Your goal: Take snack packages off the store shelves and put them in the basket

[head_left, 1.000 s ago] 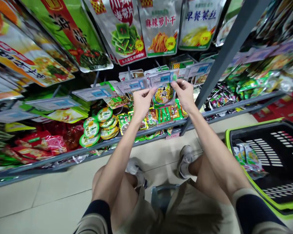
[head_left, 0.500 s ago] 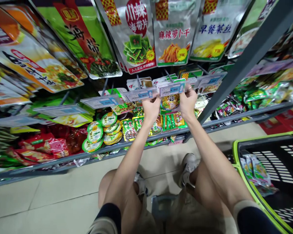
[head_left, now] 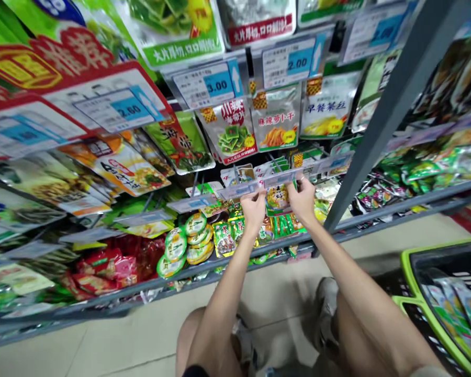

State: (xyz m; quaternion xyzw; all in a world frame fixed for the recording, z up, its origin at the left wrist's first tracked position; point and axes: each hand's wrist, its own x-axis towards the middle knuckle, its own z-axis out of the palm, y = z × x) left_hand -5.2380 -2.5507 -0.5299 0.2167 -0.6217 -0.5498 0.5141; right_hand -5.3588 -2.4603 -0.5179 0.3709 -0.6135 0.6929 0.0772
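A green and yellow food packet (head_left: 278,200) hangs low on the rack, its top hidden behind a price tag strip (head_left: 277,179). My left hand (head_left: 254,210) is closed at the packet's left edge, fingertips partly hidden by the strip. On the other side my right hand (head_left: 303,200) pinches the packet's right edge, thumb in front. More packets (head_left: 278,163) of the same hanging row show behind the strip. Just below, small green snack bags (head_left: 284,226) lie on the bottom shelf.
A black basket with a lime-green rim (head_left: 407,267) stands at right, with several packets (head_left: 455,303) inside. A grey upright post (head_left: 380,131) rises right of my hands. Round green-lidded tubs (head_left: 176,243) are stacked at left. Larger silver packets (head_left: 277,118) hang above.
My view has tilted up, so upper price tags now show and the hands sit lower in the picture. Both hands stay at the same packet, with little visible change in grip.
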